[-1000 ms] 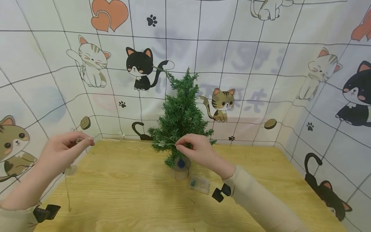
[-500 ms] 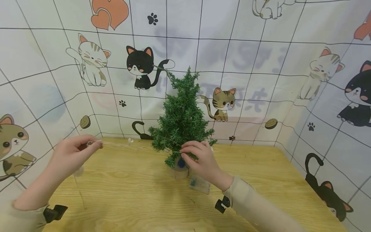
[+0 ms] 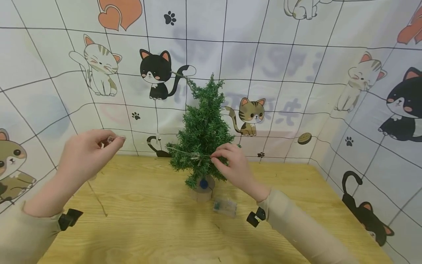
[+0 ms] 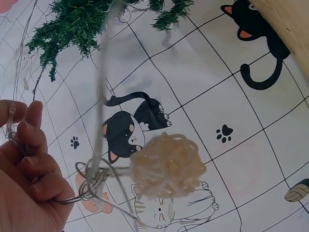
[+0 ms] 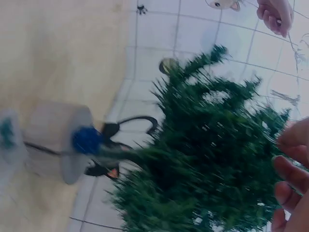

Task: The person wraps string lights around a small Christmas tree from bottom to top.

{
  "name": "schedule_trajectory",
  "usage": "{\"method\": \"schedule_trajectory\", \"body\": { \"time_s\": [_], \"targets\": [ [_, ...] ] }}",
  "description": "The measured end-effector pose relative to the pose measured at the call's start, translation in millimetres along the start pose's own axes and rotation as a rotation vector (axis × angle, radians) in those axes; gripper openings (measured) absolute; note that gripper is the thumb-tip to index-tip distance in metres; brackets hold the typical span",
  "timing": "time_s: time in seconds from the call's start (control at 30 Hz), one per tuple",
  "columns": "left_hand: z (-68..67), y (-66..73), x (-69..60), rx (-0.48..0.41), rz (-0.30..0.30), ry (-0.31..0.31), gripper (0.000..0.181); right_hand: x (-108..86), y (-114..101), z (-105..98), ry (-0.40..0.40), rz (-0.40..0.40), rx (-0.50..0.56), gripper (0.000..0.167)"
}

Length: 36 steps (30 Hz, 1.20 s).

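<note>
A thin, clear wired string runs from the left hand, which pinches it between thumb and fingers left of the tree. In the left wrist view a pale woven ball hangs on this string close to the curled fingers. The right hand pinches a stretch of string in front of the lower branches of the small green tree. Its fingertips are beside the foliage in the right wrist view. The tree stands upright in a round, clear-looking base with a blue spot.
A small transparent box lies on the wooden table, just right of the tree base. A loose strand hangs below the left hand. Behind and at both sides is a cloth printed with cats.
The left hand has moved up and to the right. The right hand first went down, then rose and shifted slightly right, and the string now lies across the tree's lower front.
</note>
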<state>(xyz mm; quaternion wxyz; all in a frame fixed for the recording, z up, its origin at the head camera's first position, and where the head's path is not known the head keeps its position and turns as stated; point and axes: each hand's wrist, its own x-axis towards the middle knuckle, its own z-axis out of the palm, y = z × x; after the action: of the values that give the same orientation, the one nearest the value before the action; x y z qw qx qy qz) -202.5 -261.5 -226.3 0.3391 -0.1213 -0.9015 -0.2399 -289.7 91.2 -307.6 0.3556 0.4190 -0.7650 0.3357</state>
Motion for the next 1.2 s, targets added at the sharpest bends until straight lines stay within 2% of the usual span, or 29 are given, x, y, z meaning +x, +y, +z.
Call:
{"method": "schedule_trajectory", "body": {
  "time_s": [0.07,0.17,0.37,0.53,0.67,0.8,0.9,0.97,1.03,1.2],
  "targets": [
    [-1.0,3.5,4.8,0.015,0.006,0.0,0.03,7.3,2.3,-4.8,-0.033,0.002,-0.018,0.004],
    [-0.8,6.5,9.3,0.024,0.016,0.0,0.032,15.1,4.9,-11.2,-0.106,0.058,-0.018,0.006],
    [3.3,7.7,8.5,0.03,0.028,-0.039,0.03,18.3,5.0,-18.9,-0.265,0.243,0.025,0.011],
    [10.3,7.3,4.0,0.061,0.068,-0.052,0.031,13.2,14.7,-16.6,-0.35,0.417,0.171,0.016],
    [16.4,9.1,4.6,0.068,0.105,-0.064,0.028,12.2,27.5,-15.4,-0.345,0.538,0.287,0.017],
    [20.2,16.1,7.9,0.076,0.114,-0.103,0.012,11.0,36.9,-15.6,-0.312,0.66,0.405,0.019],
    [20.6,24.5,10.8,0.071,0.121,-0.146,0.031,8.5,40.4,-14.7,-0.3,0.751,0.467,0.022],
    [20.5,30.6,13.8,0.062,0.128,-0.165,0.034,6.9,40.9,-13.7,-0.307,0.794,0.478,0.024],
    [20.3,36.0,18.2,0.057,0.149,-0.172,0.029,6.5,40.4,-12.7,-0.316,0.832,0.475,0.025],
    [19.9,46.1,33.6,0.083,0.275,-0.146,0.012,8.9,38.7,-12.8,-0.319,0.86,0.459,0.027]
  ]
}}
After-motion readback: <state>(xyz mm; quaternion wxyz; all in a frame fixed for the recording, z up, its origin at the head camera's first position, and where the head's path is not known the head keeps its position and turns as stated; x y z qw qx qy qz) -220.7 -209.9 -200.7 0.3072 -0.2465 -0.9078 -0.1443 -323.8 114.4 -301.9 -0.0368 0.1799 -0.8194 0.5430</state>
